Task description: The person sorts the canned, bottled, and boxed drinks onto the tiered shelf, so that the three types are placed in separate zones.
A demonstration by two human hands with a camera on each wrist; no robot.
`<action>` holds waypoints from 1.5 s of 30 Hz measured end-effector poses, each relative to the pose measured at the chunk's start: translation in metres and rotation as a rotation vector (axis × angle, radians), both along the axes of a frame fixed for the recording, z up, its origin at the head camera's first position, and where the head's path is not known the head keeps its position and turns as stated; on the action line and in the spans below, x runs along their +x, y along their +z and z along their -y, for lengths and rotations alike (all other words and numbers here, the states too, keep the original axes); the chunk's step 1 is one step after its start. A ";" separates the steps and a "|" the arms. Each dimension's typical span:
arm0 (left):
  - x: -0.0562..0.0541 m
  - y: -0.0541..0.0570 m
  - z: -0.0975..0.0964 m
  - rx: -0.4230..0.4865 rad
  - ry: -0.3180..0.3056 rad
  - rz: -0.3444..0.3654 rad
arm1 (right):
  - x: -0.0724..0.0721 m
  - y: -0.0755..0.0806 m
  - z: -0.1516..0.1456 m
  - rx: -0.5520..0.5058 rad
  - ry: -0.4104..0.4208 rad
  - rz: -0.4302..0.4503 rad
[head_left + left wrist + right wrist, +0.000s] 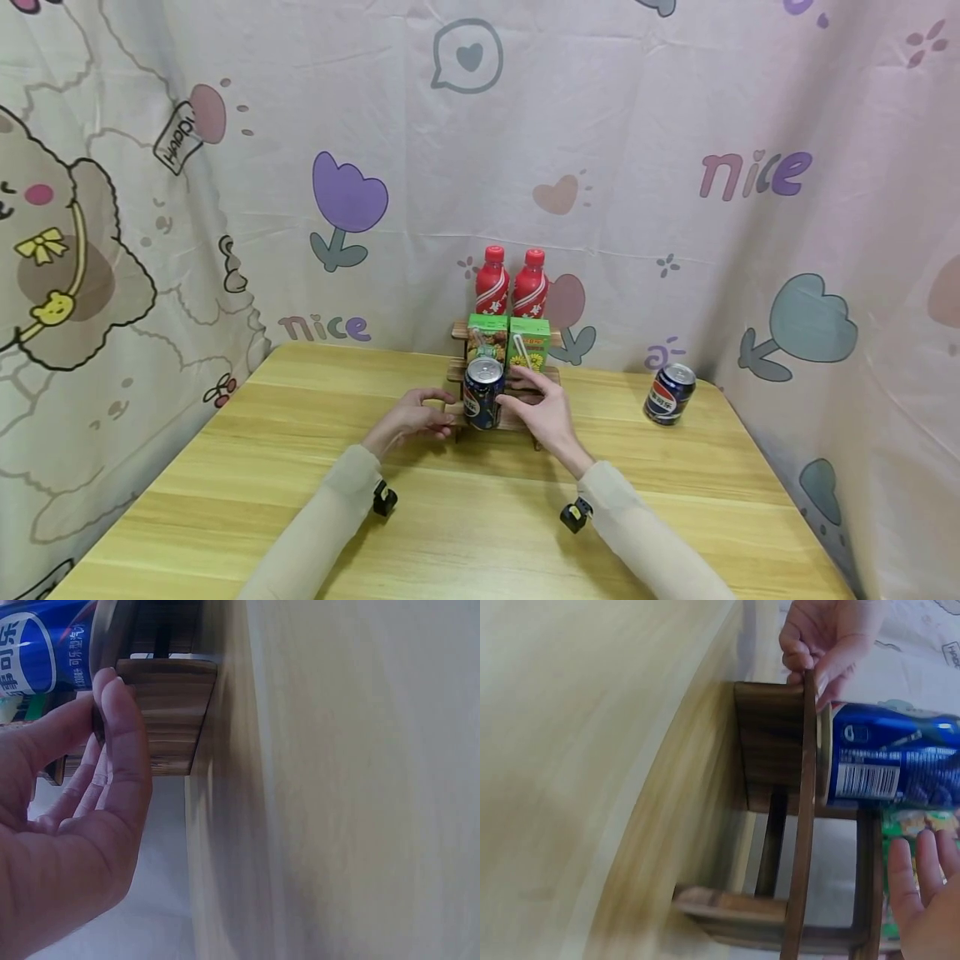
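Note:
A small wooden tiered rack [517, 419] stands at the back of the table. On its lowest step, toward the left end, a blue cola can [483, 398] is upright. My left hand [416, 418] pinches the left end of that step between thumb and fingers, as the left wrist view shows on the rack [169, 720]. My right hand [549, 410] is just right of the can, fingers extended. In the right wrist view those fingers [904, 881] appear slightly apart from the can [892, 757]; the thumb is hidden there.
Two green drink cartons, one with a straw [528, 350], stand on the middle step. Behind them are two red-capped bottles [492, 283] on the top step. Another blue cola can [670, 395] stands at the table's back right. A printed curtain [637, 125] hangs behind.

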State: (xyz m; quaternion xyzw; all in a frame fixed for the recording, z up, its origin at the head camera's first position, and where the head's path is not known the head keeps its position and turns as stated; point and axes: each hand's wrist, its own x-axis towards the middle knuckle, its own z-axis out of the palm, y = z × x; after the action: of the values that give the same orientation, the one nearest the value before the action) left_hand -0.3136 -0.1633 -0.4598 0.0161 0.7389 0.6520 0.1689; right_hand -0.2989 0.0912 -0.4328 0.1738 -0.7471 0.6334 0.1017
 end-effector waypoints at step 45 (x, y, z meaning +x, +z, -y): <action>0.000 -0.001 -0.001 -0.001 0.021 0.012 | -0.012 -0.030 -0.136 0.006 -0.486 -0.020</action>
State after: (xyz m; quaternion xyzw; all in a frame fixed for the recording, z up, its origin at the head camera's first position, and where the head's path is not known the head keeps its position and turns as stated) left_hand -0.3140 -0.1618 -0.4610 0.0044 0.7383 0.6536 0.1664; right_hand -0.3110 0.2269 -0.4632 -0.0046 -0.7678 0.5864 0.2581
